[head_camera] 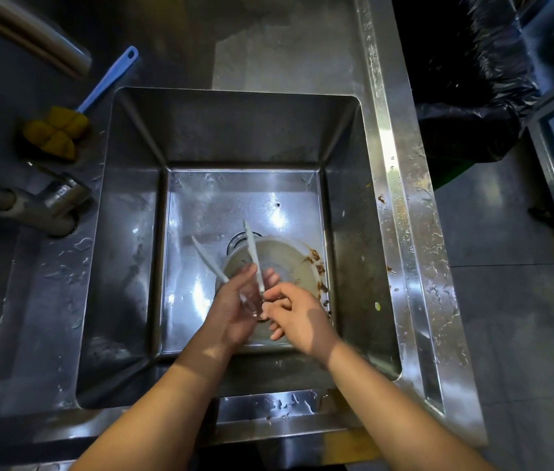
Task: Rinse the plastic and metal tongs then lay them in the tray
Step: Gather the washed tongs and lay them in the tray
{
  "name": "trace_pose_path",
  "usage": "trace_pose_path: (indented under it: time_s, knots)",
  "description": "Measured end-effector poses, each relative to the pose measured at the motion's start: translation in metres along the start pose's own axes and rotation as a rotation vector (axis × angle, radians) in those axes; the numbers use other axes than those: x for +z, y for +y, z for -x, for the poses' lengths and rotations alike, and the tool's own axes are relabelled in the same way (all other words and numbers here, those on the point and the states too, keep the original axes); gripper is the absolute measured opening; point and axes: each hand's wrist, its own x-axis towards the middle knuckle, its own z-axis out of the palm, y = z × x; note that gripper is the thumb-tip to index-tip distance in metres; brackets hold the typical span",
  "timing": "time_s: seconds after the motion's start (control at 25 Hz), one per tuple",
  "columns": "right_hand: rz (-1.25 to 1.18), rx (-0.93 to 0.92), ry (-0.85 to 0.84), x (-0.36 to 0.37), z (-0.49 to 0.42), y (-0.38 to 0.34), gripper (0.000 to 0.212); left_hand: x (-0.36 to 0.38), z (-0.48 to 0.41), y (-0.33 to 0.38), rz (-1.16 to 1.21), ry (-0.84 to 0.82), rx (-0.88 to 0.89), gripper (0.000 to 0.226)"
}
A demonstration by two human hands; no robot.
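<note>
Clear plastic tongs (pixel 252 248) are held over the sink basin (pixel 133 232), their two arms spread apart and pointing away from me. My left hand (pixel 235 305) grips the tongs near their hinge end. My right hand (pixel 297 316) pinches the right arm of the tongs with thumb and fingers close to the left hand. Under the hands lies a dirty bowl (pixel 291 256) with brown food bits on its rim, partly covering the drain. No metal tongs and no tray are in view.
A faucet (pixel 41 205) stands at the sink's left edge. A yellow sponge brush with a blue handle (pixel 75 113) lies on the counter at the back left. The wet steel rim (pixel 401 212) runs along the right, with a black-bagged bin (pixel 472 107) beyond it.
</note>
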Motion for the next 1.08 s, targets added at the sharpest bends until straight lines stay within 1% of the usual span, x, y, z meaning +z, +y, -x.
trace_pose_path:
  time_s: [0.04,0.08,0.16,0.2,0.24,0.28,0.32,0.36,0.44,0.48,0.56,0.6,0.64,0.76,0.8,0.84,0.92,0.96,1.08]
  knots:
    - [0.064,0.014,0.0,-0.008,-0.008,0.005,0.01,-0.007,0.0,0.004,0.014,0.039,0.029,0.014]
    - [0.244,0.035,0.035,-0.019,-0.018,0.011,0.022,-0.016,0.0,0.008,0.024,0.07,0.065,0.008]
    - [0.76,0.146,0.102,-0.043,-0.036,0.029,0.055,-0.031,0.006,0.015,0.014,0.113,0.099,0.011]
    - [0.89,0.234,0.067,-0.049,-0.041,0.037,0.067,-0.036,0.009,0.019,-0.012,0.131,0.102,0.01]
    - [0.934,0.309,-0.001,-0.051,-0.045,0.044,0.073,-0.041,0.011,0.021,-0.044,0.149,0.099,0.006]
    - [0.942,0.365,-0.069,-0.049,-0.049,0.052,0.074,-0.045,0.011,0.023,-0.074,0.161,0.094,0.005]
    - [0.962,0.393,-0.101,-0.047,-0.051,0.058,0.069,-0.048,0.013,0.024,-0.101,0.172,0.082,0.007]
    - [1.014,0.378,-0.085,-0.045,-0.052,0.061,0.059,-0.049,0.014,0.025,-0.121,0.18,0.069,0.009]
    - [1.16,0.228,0.028,-0.042,-0.056,0.062,0.034,-0.051,0.014,0.026,-0.146,0.195,0.046,0.014]
    - [1.193,0.122,0.071,-0.039,-0.061,0.061,0.027,-0.051,0.014,0.027,-0.151,0.199,0.042,0.015]
    - [1.155,-0.03,0.085,-0.024,-0.077,0.057,0.026,-0.052,0.012,0.027,-0.155,0.208,0.041,0.018]
    - [1.136,-0.039,0.073,-0.014,-0.087,0.054,0.03,-0.052,0.01,0.026,-0.16,0.212,0.041,0.019]
    - [1.141,-0.01,0.048,-0.004,-0.099,0.053,0.036,-0.054,0.008,0.026,-0.169,0.217,0.045,0.019]
    - [1.181,0.101,-0.081,0.013,-0.123,0.059,0.066,-0.06,0.003,0.029,-0.187,0.239,0.069,0.017]
    - [1.165,0.107,-0.093,0.016,-0.126,0.065,0.07,-0.062,0.002,0.03,-0.194,0.244,0.079,0.018]
    - [1.138,0.1,-0.08,0.018,-0.129,0.073,0.067,-0.064,0.002,0.031,-0.207,0.248,0.09,0.021]
    - [1.085,0.091,-0.055,0.021,-0.131,0.084,0.048,-0.065,0.002,0.033,-0.265,0.276,0.113,0.029]
    - [1.063,0.091,-0.046,0.022,-0.131,0.086,0.043,-0.064,0.003,0.033,-0.324,0.303,0.126,0.034]
    - [0.995,0.091,-0.025,0.019,-0.128,0.08,0.042,-0.059,0.006,0.033,-0.578,0.413,0.183,0.056]
